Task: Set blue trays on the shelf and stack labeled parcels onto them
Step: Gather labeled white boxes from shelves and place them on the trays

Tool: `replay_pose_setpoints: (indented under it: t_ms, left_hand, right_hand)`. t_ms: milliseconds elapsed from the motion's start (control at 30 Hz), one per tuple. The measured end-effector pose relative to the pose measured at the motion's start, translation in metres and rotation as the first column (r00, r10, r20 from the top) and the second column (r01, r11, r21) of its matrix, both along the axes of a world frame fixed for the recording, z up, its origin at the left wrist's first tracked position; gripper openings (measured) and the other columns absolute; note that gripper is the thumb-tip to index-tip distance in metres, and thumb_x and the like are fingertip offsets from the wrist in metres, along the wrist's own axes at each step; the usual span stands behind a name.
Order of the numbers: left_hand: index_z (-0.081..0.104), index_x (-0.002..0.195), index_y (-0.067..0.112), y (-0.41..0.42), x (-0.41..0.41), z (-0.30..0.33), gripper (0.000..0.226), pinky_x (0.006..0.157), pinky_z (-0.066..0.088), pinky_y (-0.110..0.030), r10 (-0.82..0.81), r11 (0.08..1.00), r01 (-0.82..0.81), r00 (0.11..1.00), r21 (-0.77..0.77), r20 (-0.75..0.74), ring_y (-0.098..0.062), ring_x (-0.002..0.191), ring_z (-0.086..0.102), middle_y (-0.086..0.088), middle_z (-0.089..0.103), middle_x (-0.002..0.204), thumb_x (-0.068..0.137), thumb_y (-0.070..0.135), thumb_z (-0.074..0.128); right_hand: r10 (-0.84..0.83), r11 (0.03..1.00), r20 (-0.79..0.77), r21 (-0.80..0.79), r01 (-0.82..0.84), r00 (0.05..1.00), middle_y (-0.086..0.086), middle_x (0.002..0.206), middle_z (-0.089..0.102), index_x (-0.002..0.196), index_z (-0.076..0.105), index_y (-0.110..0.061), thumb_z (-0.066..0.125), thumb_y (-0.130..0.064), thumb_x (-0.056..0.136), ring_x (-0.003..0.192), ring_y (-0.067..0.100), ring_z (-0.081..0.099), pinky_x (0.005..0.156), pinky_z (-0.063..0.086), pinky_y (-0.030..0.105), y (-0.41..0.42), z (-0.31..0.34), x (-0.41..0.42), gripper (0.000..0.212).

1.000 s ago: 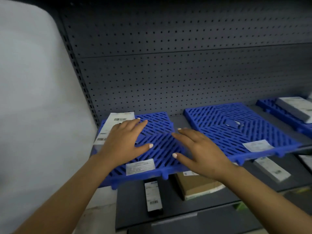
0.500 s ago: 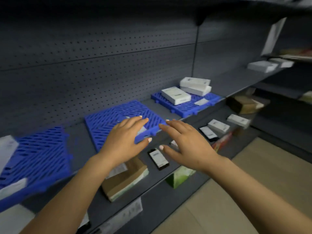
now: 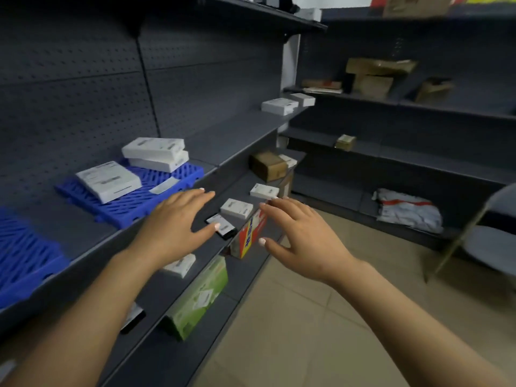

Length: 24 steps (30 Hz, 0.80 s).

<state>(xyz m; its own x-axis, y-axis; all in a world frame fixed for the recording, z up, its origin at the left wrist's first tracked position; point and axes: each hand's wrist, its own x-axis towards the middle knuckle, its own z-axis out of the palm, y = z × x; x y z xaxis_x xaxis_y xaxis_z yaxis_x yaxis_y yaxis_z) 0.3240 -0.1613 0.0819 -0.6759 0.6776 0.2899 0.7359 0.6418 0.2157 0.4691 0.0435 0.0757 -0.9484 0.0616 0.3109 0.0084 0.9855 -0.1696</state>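
Note:
A blue slatted tray (image 3: 145, 201) lies on the dark shelf (image 3: 92, 238), carrying a flat white labeled parcel (image 3: 109, 181) and two stacked white parcels (image 3: 156, 153). Another blue tray (image 3: 25, 255) sits at the far left edge of the view. My left hand (image 3: 174, 226) hovers with straight fingers over the shelf's front edge, holding nothing. My right hand (image 3: 301, 238) floats beside it, fingers spread, empty, above the lower shelf. Small white labeled parcels (image 3: 236, 208) and a black one (image 3: 222, 222) lie on that lower shelf just beyond my fingers.
A green box (image 3: 199, 297) and an orange-and-white carton (image 3: 248, 237) stand on the lower shelves. Brown cardboard parcels (image 3: 267, 165) sit further right. A corner shelving unit holds more boxes (image 3: 371, 75) and a grey bag (image 3: 409, 209). A folding chair (image 3: 491, 241) stands on the tiled floor.
My view has swung right along the shelf. Both hands have left the left-hand blue tray and now hover empty over the shelf front, further right.

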Motion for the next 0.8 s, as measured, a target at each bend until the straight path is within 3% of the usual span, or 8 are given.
replay_pose_setpoints:
  t_ms: [233,500,667,800]
  left_hand:
    - [0.032,0.145,0.032,0.143,-0.068,-0.007,0.063,0.108,0.025,-0.029,-0.172,0.984,0.172,0.985,0.045,-0.004,-0.009,0.137,0.027,0.012,0.030,0.150,0.088,0.048,0.055]
    - [0.034,0.144,0.032,0.284,-0.150,0.003,0.063,0.109,0.026,-0.030,-0.277,0.956,0.280,0.960,0.090,-0.043,-0.008,0.136,0.029,0.013,0.034,0.148,0.088,0.046,0.057]
    - [0.030,0.146,0.033,0.369,-0.189,0.000,0.072,0.106,0.027,-0.027,-0.333,0.941,0.335,0.942,0.054,-0.043,-0.008,0.136,0.028,0.015,0.031,0.148,0.080,0.063,0.038]
    - [0.027,0.147,0.030,0.443,-0.215,-0.008,0.071,0.110,0.025,-0.031,-0.334,0.940,0.337,0.941,0.046,-0.053,-0.009,0.138,0.024,0.011,0.028,0.151,0.085,0.059,0.048]
  right_hand:
    - [-0.119,0.992,0.046,0.051,0.116,0.992,-0.001,0.154,0.026,0.147,0.025,-0.031,0.045,-0.053,0.092,0.143,0.019,0.017,0.115,0.016,0.037,0.120,-0.001,-0.050,0.063]
    - [-0.209,0.976,0.035,0.065,0.207,0.977,0.001,0.153,0.029,0.147,0.023,-0.031,0.030,-0.061,0.086,0.143,0.021,0.019,0.116,0.021,0.041,0.248,0.013,-0.110,0.068]
    - [-0.230,0.972,0.027,0.064,0.228,0.973,0.003,0.152,0.032,0.146,0.029,-0.028,0.029,-0.061,0.087,0.142,0.023,0.023,0.115,0.023,0.041,0.329,0.009,-0.140,0.068]
    - [-0.240,0.970,0.020,0.048,0.238,0.971,0.002,0.153,0.030,0.146,0.027,-0.029,0.029,-0.061,0.087,0.143,0.022,0.021,0.115,0.023,0.042,0.402,-0.001,-0.164,0.067]
